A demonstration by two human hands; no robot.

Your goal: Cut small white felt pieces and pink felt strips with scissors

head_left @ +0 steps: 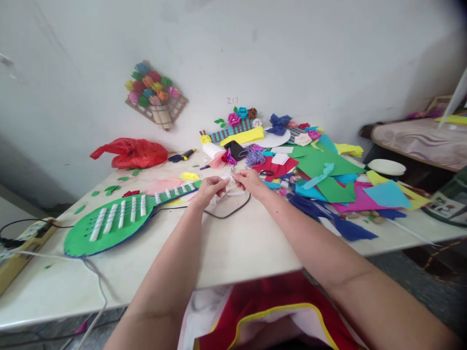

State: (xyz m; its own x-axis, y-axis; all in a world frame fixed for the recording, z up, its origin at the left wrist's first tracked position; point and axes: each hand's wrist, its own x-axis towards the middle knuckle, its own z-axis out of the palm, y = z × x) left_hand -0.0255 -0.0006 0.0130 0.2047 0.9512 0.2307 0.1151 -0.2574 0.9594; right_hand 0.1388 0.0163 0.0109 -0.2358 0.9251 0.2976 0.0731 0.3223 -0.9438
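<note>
Head view: a pale paper strip is held just above the white surface, near the middle of the picture, between the two hands. The left hand has its fingers closed on one end of the strip. The right hand pinches the other end, and the two sets of fingertips nearly meet. The strip is small and partly hidden by the fingers, so its exact shape cannot be told.

Right under the hands a black cord lies in a loop on the surface. Just to the left lies a green paper guitar with white strips across its body and neck, the neck pointing toward the left hand. Behind the hands are a tangle of purple yarn and a white roll.

To the right spreads a pile of coloured paper sheets in green, blue, pink, red and yellow, reaching the surface's far edge. A blue paper bow sits near the wall behind it.

Well to the left, against the wall, lies a red plastic bag. On the wall above hangs a paper flower basket. A stack of white plates rests at the right end, and a bed stands beyond it. A power strip lies at the far left edge.
</note>
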